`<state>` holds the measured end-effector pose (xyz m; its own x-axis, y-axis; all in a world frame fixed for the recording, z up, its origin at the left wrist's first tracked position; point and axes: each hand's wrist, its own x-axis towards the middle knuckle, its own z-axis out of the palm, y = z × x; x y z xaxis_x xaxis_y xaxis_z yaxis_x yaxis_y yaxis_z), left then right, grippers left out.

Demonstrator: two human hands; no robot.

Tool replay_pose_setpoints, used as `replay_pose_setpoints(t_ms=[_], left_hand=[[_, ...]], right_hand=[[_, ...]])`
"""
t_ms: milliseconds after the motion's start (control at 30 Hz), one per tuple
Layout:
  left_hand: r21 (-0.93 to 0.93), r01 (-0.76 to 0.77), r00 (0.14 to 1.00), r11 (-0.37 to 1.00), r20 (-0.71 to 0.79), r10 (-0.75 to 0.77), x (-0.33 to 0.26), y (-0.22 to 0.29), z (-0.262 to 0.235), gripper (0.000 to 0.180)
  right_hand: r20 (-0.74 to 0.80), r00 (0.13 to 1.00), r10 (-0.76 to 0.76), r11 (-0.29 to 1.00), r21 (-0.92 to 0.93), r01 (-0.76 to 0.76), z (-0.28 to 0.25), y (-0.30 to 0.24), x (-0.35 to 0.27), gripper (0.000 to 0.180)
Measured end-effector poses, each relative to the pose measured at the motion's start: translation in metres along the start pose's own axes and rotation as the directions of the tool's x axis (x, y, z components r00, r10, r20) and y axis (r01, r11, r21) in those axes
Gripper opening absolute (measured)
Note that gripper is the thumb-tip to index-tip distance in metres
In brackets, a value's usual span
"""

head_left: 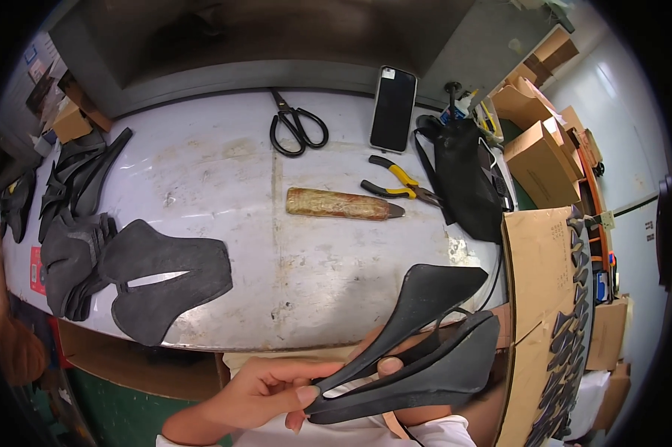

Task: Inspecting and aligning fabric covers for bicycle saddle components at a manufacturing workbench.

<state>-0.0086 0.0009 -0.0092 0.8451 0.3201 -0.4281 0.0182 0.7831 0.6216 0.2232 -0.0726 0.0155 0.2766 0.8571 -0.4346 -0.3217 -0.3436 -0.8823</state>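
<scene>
In the head view, the left hand (pixel 265 387) pinches the narrow nose of a black, split, saddle-shaped plastic shell (pixel 425 350) between thumb and fingers, holding it low at the near edge of the scuffed grey surface (pixel 224 179). The right hand (pixel 395 365) is mostly hidden beneath the shell, only fingertips showing against its underside, so its grip cannot be told. On the surface lie a flat dark grey foam cover with a slot (pixel 165 279), black scissors (pixel 297 128), a black phone (pixel 393 109), yellow-handled pliers (pixel 399 182) and a brown wrapped bar (pixel 343 204).

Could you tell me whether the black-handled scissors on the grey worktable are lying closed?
No, the black-handled scissors lie on the grey worktable with their handle loops spread apart, just left of the black smartphone.
</scene>
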Motion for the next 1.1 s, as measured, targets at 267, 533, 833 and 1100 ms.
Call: replay_pose_setpoints(t_ms=[267,533,833,1100], left_hand=[[-0.024,-0.014,1.000,1.000,0.015,0.014,0.002,-0.002,-0.001,0.040],[0.068,-0.072,0.997,0.995,-0.032,0.074,0.001,0.003,0.007,0.036],[0.299,-0.218,0.973,0.929,-0.004,0.229,0.007,-0.004,0.014,0.040],[0.407,-0.407,0.884,0.818,-0.048,0.465,0.019,-0.010,-0.007,0.059]], right_hand=[[0.175,0.984,0.042,0.993,-0.120,-0.021,-0.007,0.000,0.009,0.023],[0.355,0.929,0.106,0.971,-0.237,-0.020,-0.006,-0.002,0.021,0.024],[0.328,0.909,-0.260,0.965,0.119,0.233,-0.013,0.072,0.021,0.033],[0.280,0.907,-0.315,0.945,0.009,0.326,0.011,0.074,0.019,0.061]])
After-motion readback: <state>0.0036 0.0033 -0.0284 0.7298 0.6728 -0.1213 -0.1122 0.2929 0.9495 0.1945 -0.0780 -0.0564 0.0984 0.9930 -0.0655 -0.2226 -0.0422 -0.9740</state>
